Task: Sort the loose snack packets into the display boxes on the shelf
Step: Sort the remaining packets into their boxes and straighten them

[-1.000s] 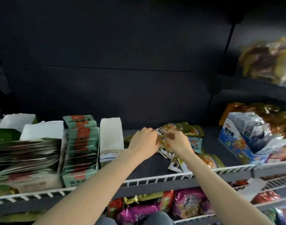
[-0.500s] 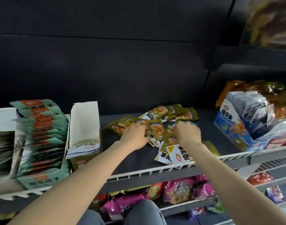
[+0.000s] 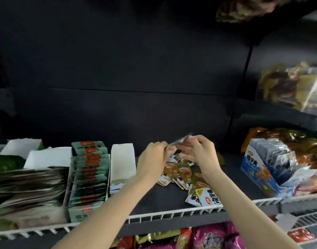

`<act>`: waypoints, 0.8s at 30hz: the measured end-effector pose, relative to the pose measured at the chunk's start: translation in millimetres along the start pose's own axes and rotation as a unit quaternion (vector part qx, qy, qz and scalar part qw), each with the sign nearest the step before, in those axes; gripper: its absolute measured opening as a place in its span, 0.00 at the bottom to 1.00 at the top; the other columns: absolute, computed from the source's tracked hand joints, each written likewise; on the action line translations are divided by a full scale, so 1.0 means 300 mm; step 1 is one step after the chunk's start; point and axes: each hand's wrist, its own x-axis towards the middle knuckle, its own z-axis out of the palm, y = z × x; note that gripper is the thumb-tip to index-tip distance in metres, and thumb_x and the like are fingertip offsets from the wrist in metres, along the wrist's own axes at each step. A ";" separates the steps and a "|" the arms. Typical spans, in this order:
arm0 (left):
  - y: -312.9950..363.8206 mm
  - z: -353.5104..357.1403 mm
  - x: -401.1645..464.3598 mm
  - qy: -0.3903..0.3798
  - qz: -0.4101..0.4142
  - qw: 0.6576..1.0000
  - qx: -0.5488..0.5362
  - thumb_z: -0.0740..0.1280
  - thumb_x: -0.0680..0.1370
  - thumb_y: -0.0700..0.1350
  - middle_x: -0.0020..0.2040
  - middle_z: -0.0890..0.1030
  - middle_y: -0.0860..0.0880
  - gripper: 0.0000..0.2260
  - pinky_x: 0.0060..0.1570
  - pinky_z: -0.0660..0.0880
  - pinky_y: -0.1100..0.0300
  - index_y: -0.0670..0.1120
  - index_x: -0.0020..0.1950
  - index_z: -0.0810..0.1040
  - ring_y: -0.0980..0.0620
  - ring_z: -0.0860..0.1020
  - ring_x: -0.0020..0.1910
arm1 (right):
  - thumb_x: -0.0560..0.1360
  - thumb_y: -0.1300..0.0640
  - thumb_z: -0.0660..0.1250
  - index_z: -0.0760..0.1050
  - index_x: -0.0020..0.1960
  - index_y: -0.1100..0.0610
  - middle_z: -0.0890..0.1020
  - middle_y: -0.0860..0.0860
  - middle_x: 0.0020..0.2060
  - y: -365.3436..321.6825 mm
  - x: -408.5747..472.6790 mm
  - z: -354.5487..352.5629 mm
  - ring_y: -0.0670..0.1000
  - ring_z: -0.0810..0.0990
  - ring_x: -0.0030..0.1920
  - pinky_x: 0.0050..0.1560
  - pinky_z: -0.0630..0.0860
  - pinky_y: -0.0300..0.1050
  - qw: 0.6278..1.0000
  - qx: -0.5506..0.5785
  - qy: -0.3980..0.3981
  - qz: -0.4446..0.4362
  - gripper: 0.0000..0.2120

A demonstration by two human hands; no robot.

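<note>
Your left hand [image 3: 152,159] and right hand [image 3: 199,151] meet above the dark shelf [image 3: 163,198], both grips pinching a small bunch of blurred foil snack packets [image 3: 179,141] between them. Beneath lies the heap of loose olive-and-white snack packets [image 3: 183,175], spilling toward the white wire rail [image 3: 172,213]. Left of your left forearm stands an open white cardboard display box [image 3: 122,162], nearly empty; beside it, a teal packet-filled box [image 3: 89,178].

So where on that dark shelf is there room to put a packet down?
Bare dark shelf shows between the tall white cardboard box and the loose olive-and-white snack packets, along the white wire rail. More lies between the packets and the blue display box. It is crowded under both hands.
</note>
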 end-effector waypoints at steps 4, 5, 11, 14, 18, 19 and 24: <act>-0.094 -0.172 0.000 0.052 -0.034 0.995 -0.075 0.62 0.79 0.40 0.38 0.78 0.51 0.05 0.33 0.69 0.59 0.45 0.48 0.78 0.52 0.74 0.35 | 0.77 0.56 0.66 0.69 0.62 0.55 0.81 0.51 0.52 -0.054 -0.057 0.113 0.46 0.82 0.47 0.34 0.80 0.41 0.994 -0.032 -0.095 -0.048 0.15; -0.121 -0.215 -0.001 0.057 -0.028 0.995 -0.081 0.64 0.78 0.40 0.36 0.77 0.51 0.05 0.32 0.67 0.61 0.45 0.48 0.79 0.53 0.73 0.33 | 0.76 0.58 0.67 0.72 0.61 0.56 0.81 0.50 0.51 -0.063 -0.064 0.149 0.46 0.82 0.47 0.34 0.79 0.39 0.989 -0.058 -0.116 -0.066 0.14; -0.263 -0.434 -0.038 0.118 -0.024 0.990 -0.072 0.67 0.76 0.42 0.39 0.78 0.57 0.05 0.43 0.75 0.60 0.48 0.52 0.80 0.55 0.78 0.42 | 0.76 0.59 0.67 0.80 0.51 0.53 0.84 0.47 0.44 -0.115 -0.089 0.389 0.46 0.82 0.45 0.42 0.78 0.35 0.966 -0.149 -0.113 -0.179 0.06; -0.322 -0.516 -0.065 0.139 -0.038 0.989 -0.041 0.68 0.76 0.45 0.38 0.70 0.63 0.06 0.48 0.72 0.59 0.51 0.53 0.79 0.56 0.74 0.45 | 0.77 0.57 0.66 0.81 0.51 0.53 0.82 0.45 0.42 -0.116 -0.106 0.493 0.43 0.80 0.43 0.39 0.73 0.32 0.957 -0.167 -0.134 -0.193 0.06; -0.430 -0.571 -0.092 0.087 -0.067 0.994 0.012 0.66 0.77 0.48 0.38 0.76 0.56 0.04 0.50 0.74 0.51 0.50 0.49 0.79 0.51 0.76 0.45 | 0.77 0.56 0.64 0.80 0.49 0.54 0.84 0.49 0.40 -0.102 -0.119 0.589 0.48 0.82 0.42 0.43 0.78 0.41 0.946 -0.192 -0.194 -0.172 0.06; -0.452 -0.578 -0.097 0.061 -0.083 0.994 0.020 0.65 0.78 0.48 0.39 0.77 0.53 0.04 0.51 0.74 0.48 0.49 0.47 0.78 0.49 0.77 0.45 | 0.77 0.55 0.64 0.80 0.50 0.55 0.84 0.51 0.41 -0.097 -0.118 0.604 0.50 0.83 0.43 0.43 0.78 0.43 0.938 -0.214 -0.214 -0.167 0.07; -0.504 -0.580 -0.114 -0.044 -0.140 0.988 0.040 0.62 0.79 0.49 0.38 0.76 0.52 0.09 0.45 0.71 0.54 0.46 0.51 0.79 0.47 0.76 0.45 | 0.76 0.45 0.62 0.78 0.51 0.52 0.83 0.49 0.44 -0.059 -0.099 0.640 0.51 0.80 0.47 0.48 0.78 0.51 0.899 -0.330 -0.220 -0.187 0.12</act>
